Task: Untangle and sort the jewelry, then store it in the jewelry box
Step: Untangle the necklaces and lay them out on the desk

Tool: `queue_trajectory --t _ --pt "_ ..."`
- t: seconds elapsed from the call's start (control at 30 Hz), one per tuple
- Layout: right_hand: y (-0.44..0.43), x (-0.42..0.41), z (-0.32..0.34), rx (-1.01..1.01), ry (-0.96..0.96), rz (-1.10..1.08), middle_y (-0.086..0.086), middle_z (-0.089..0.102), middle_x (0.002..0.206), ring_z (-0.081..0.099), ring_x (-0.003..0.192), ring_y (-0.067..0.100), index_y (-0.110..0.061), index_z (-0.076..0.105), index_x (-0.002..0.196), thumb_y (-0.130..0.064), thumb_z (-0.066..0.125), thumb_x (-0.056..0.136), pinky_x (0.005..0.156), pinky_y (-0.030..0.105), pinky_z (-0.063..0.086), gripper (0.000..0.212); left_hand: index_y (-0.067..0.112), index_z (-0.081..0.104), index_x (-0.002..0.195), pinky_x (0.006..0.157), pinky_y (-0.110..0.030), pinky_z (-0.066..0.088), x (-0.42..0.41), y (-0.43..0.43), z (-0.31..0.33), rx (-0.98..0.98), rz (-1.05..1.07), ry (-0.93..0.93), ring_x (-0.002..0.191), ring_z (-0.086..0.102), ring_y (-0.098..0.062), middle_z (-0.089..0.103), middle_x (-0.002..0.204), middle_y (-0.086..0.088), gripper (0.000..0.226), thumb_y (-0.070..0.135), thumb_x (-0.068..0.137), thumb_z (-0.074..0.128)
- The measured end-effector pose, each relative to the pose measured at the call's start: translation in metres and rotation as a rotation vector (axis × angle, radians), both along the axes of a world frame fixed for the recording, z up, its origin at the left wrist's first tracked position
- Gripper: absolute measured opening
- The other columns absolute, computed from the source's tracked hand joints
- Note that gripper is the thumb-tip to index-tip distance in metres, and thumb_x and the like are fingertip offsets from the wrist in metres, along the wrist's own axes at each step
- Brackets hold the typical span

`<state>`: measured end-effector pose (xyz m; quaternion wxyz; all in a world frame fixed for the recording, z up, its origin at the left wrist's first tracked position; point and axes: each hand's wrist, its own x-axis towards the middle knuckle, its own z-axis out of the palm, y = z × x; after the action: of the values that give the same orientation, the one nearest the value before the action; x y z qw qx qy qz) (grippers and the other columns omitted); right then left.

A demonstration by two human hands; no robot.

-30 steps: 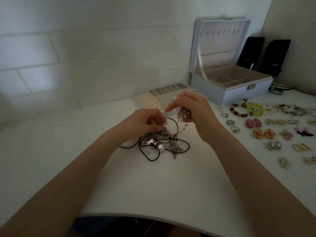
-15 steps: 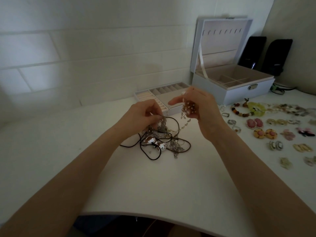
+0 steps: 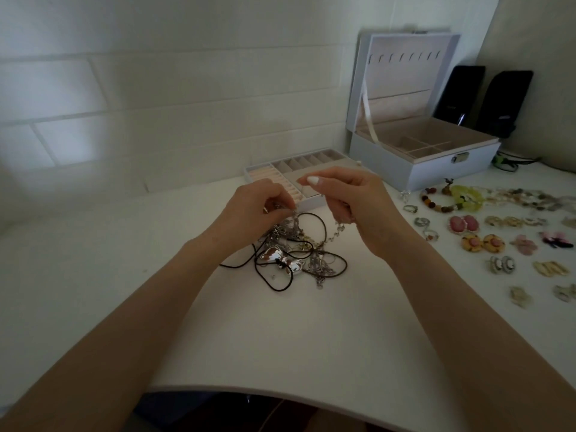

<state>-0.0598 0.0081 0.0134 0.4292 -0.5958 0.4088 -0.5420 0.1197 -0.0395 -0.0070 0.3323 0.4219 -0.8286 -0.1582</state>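
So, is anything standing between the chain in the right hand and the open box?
Nothing visible blocks it: the box is open, and the tray lies left of that path. But the chain seems to run down into the tangle, which the left hand grips.

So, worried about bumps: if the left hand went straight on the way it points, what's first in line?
Probably the insert tray just beyond the left hand, or the right hand; depth unclear.

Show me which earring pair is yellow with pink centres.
The round flower-like pair, just below the pink oval pair and right of the rings. No other pair combines yellow rims with pink middles.
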Motion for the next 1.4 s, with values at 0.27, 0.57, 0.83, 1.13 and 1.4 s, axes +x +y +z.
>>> queue_trajectory --t 0.27,0.57,0.83,1.13,1.4 --pt "-0.001 0.001 -0.002 -0.045 0.038 0.020 -0.002 0.035 0.038 0.026 0.037 0.011 -0.010 0.073 0.097 -0.019 0.060 0.091 0.045 0.015 0.029 0.017 0.013 0.056 0.082 0.070 -0.024 0.045 -0.003 0.003 0.004 0.149 0.008 0.127 0.071 0.059 -0.008 0.067 0.077 0.004 0.016 0.024 0.093 0.056" --pt "0.001 0.001 -0.003 0.021 0.110 0.066 -0.004 0.036 0.037 0.028 0.035 0.008 -0.007 0.072 0.094 -0.019 0.060 0.091 0.040 0.015 0.025 0.017 0.013 0.054 0.081 0.069 -0.016 0.043 -0.002 0.010 0.013 0.447 -0.171 0.493 0.070 0.059 -0.002 0.062 0.069 0.012 0.013 0.017 0.093 0.052" --pt "0.000 0.001 -0.003 -0.022 0.042 0.143 -0.002 0.035 0.038 0.024 0.034 0.009 -0.011 0.072 0.102 -0.012 0.058 0.091 0.042 0.017 0.024 0.018 0.012 0.056 0.077 0.054 -0.018 0.038 0.002 0.004 0.016 0.628 -0.182 0.754 0.049 0.039 -0.007 0.042 0.051 0.007 0.020 0.009 0.094 0.047" --pt "0.001 0.001 -0.001 -0.014 0.079 0.129 0.001 0.035 0.036 0.025 0.035 0.013 -0.009 0.073 0.099 -0.010 0.057 0.091 0.043 0.012 0.030 0.017 0.010 0.053 0.084 0.053 -0.018 0.032 -0.002 0.006 0.016 0.709 -0.221 0.738 0.053 0.039 -0.006 0.059 0.066 0.004 0.021 0.013 0.097 0.037" --pt "0.001 0.002 -0.002 -0.011 0.108 0.126 -0.003 0.038 0.037 0.028 0.036 0.012 -0.012 0.073 0.092 -0.022 0.062 0.088 0.045 0.024 0.023 0.015 0.022 0.067 0.064 0.046 -0.016 0.019 0.004 0.007 0.015 0.583 -0.145 0.552 0.049 0.021 -0.007 0.026 0.054 0.009 0.021 0.037 0.078 0.063"
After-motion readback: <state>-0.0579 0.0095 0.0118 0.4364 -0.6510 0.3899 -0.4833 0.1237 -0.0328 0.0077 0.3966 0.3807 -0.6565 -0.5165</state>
